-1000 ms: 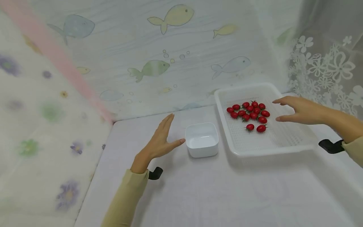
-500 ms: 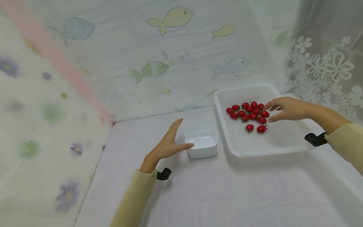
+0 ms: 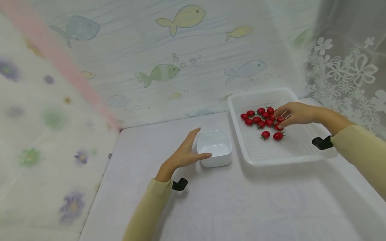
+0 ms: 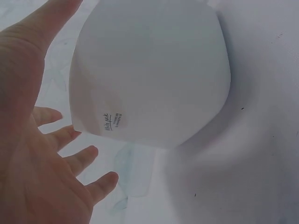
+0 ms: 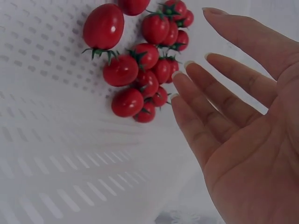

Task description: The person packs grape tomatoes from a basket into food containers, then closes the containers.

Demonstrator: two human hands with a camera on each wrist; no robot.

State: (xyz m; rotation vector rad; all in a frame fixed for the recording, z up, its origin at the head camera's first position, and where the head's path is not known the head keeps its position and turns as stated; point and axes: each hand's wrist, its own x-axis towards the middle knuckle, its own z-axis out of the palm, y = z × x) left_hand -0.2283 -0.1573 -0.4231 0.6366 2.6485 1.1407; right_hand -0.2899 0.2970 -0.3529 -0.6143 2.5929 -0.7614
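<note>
A small white square container [image 3: 215,144] stands on the white cloth, its inside bare. My left hand [image 3: 185,154] is at its left side, thumb in front of the near wall and fingers spread toward the back; whether it touches the wall I cannot tell. Small handwriting marks the container's wall [image 4: 149,79] in the left wrist view. Several red cherry tomatoes [image 3: 261,124] with green stems lie in a white perforated basket [image 3: 250,150]. Over the right edge of that cluster hovers my right hand [image 3: 298,113], fingers extended and thumb apart, with nothing between them in the right wrist view.
White cloth [image 3: 229,204] covers the tabletop. Behind it rises a fish-patterned fabric wall [image 3: 120,67], with a flowered panel [image 3: 45,140] on the left. A lace curtain [image 3: 343,73] hangs at the back right, close behind the basket.
My right hand has moved left, from the basket's right side to over the tomatoes. The left hand has shifted right to the container. Container and basket have stayed in place.
</note>
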